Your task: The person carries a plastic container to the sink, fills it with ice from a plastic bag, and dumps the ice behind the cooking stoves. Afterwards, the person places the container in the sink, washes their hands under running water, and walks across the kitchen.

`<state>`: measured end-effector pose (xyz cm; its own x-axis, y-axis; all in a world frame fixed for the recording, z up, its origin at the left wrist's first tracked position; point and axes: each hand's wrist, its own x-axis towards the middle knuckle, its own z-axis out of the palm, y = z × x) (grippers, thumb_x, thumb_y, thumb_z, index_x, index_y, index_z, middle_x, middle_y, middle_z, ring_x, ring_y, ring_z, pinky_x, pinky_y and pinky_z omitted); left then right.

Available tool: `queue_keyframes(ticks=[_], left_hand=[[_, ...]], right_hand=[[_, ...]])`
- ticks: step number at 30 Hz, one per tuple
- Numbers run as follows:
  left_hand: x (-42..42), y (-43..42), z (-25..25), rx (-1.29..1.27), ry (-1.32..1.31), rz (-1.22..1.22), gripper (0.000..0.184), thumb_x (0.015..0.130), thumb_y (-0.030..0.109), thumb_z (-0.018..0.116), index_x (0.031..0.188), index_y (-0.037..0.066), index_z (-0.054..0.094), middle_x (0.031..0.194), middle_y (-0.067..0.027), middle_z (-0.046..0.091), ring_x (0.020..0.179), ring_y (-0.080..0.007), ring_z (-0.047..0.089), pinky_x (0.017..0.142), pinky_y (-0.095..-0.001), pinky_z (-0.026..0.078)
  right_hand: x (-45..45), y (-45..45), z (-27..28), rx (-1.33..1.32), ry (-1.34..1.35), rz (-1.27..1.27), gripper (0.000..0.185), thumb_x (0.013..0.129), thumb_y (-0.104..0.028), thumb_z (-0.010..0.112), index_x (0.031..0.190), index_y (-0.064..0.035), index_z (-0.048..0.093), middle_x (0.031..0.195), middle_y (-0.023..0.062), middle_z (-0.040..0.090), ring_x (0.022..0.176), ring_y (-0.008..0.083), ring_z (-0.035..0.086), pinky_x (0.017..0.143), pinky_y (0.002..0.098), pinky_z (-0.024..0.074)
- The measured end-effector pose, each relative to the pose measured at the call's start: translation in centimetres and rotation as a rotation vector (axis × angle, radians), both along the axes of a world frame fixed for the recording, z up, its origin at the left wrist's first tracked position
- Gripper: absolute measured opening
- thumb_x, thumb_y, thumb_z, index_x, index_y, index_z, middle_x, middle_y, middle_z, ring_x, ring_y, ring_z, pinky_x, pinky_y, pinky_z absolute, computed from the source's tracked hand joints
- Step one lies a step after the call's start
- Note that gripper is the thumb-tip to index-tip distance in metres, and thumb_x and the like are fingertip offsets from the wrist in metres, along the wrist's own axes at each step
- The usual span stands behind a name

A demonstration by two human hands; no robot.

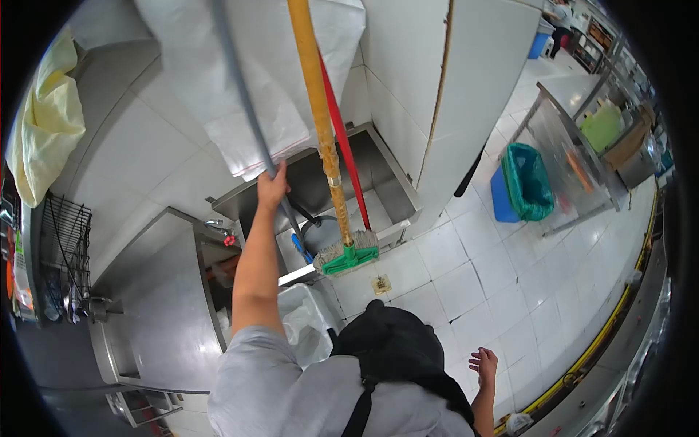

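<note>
My left hand (pixel 273 187) is stretched forward and wrapped round a long grey pole (pixel 251 109), which stands tilted with its lower part in a steel floor sink (pixel 393 164). What is fixed to the pole's lower end is hard to make out; a blue piece (pixel 301 248) shows close by. Right of it, a mop with a worn yellow handle (pixel 314 76) and a green head (pixel 350 256) leans over the sink's front rim. A red pole (pixel 346 146) stands behind the mop. My right hand (pixel 484 362) hangs at my side, holding nothing, fingers apart and slightly bent.
A white bin with a liner (pixel 302 320) stands before the sink. Left are a steel counter (pixel 164 291) and a red-handled tap (pixel 229 239). White sheeting (pixel 269 80) hangs behind the poles. Right stand a blue bin with a green bag (pixel 526 182) and a steel table (pixel 561 109). A person (pixel 561 22) is far off.
</note>
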<state>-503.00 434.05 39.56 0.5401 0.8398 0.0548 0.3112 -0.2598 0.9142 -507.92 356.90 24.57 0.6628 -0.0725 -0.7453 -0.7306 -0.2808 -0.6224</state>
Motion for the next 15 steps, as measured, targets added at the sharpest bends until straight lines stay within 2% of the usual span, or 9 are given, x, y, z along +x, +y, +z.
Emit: queue_keyframes(ticks=[3, 5, 7, 9, 11, 12, 13, 15], left_hand=[[-4.4, -2.3, 0.9, 0.080, -0.132, 0.015, 0.049, 0.091, 0.038, 0.059, 0.055, 0.005, 0.051, 0.047, -0.0020, 0.048, 0.040, -0.0120, 0.049, 0.039, -0.0285, 0.037], [-6.0, -3.6, 0.8, 0.087, -0.136, 0.115, 0.051, 0.092, 0.036, 0.059, 0.055, 0.002, 0.050, 0.046, -0.0034, 0.046, 0.041, -0.0118, 0.043, 0.042, -0.0302, 0.036], [-7.0, -4.6, 0.9, 0.382, -0.144, 0.257, 0.051, 0.091, 0.035, 0.060, 0.056, -0.002, 0.050, 0.045, -0.0067, 0.044, 0.044, -0.0123, 0.040, 0.044, -0.0325, 0.036], [-8.3, -8.6, 3.8, 0.416, -0.110, 0.268, 0.048, 0.089, 0.032, 0.063, 0.059, -0.004, 0.051, 0.046, -0.0101, 0.043, 0.047, -0.0127, 0.037, 0.047, -0.0350, 0.036], [-9.3, -14.0, 6.9, 0.629, -0.172, 0.236, 0.044, 0.087, 0.028, 0.065, 0.060, -0.003, 0.053, 0.047, -0.0118, 0.044, 0.045, -0.0148, 0.037, 0.046, -0.0361, 0.036], [-9.8, -16.3, 8.3, 0.668, -0.155, 0.229, 0.039, 0.087, 0.025, 0.066, 0.061, -0.002, 0.054, 0.048, -0.0143, 0.046, 0.043, -0.0193, 0.039, 0.046, -0.0371, 0.037], [-10.4, -18.6, 10.0, 0.671, -0.162, 0.229, 0.039, 0.087, 0.025, 0.066, 0.061, -0.002, 0.054, 0.048, -0.0143, 0.046, 0.043, -0.0193, 0.039, 0.046, -0.0371, 0.037], [-10.7, -24.1, 14.2, 0.917, -0.249, 0.190, 0.040, 0.087, 0.028, 0.065, 0.060, -0.001, 0.054, 0.049, -0.0172, 0.048, 0.042, -0.0250, 0.042, 0.045, -0.0384, 0.037]], right_hand=[[-3.8, -1.8, -1.3, 0.002, 0.051, -0.089, 0.030, 0.093, -0.022, 0.051, 0.114, 0.0002, 0.052, 0.092, 0.0165, 0.066, 0.067, 0.0240, 0.066, 0.052, 0.0321, 0.0535], [-5.9, -3.1, -2.2, 0.022, 0.074, -0.131, 0.031, 0.093, -0.022, 0.051, 0.114, 0.0003, 0.052, 0.093, 0.0168, 0.065, 0.068, 0.0248, 0.066, 0.052, 0.0326, 0.0536], [-6.7, -4.6, -3.0, -0.024, 0.133, -0.076, 0.031, 0.093, -0.022, 0.051, 0.114, 0.0007, 0.051, 0.092, 0.0177, 0.065, 0.068, 0.0259, 0.066, 0.052, 0.0333, 0.0535], [-7.4, -6.7, -3.7, -0.043, 0.130, -0.033, 0.031, 0.093, -0.021, 0.050, 0.114, 0.0013, 0.051, 0.091, 0.0174, 0.065, 0.067, 0.0245, 0.065, 0.051, 0.0327, 0.0527], [-8.4, -9.9, -4.5, -0.091, 0.097, 0.066, 0.034, 0.093, -0.025, 0.050, 0.115, 0.0002, 0.050, 0.093, 0.0167, 0.064, 0.069, 0.0247, 0.065, 0.054, 0.0343, 0.0521], [-8.8, -11.7, -5.0, -0.091, 0.073, 0.062, 0.034, 0.093, -0.025, 0.050, 0.116, 0.0005, 0.051, 0.092, 0.0164, 0.064, 0.067, 0.0238, 0.064, 0.053, 0.0342, 0.0517], [-9.4, -13.6, -5.4, -0.087, 0.067, 0.061, 0.034, 0.093, -0.025, 0.050, 0.116, 0.0005, 0.051, 0.092, 0.0164, 0.064, 0.067, 0.0238, 0.064, 0.053, 0.0342, 0.0517], [-10.6, -17.7, -5.8, -0.094, 0.027, 0.039, 0.034, 0.091, -0.023, 0.050, 0.115, 0.0007, 0.051, 0.090, 0.0161, 0.065, 0.066, 0.0238, 0.064, 0.052, 0.0342, 0.0514]])
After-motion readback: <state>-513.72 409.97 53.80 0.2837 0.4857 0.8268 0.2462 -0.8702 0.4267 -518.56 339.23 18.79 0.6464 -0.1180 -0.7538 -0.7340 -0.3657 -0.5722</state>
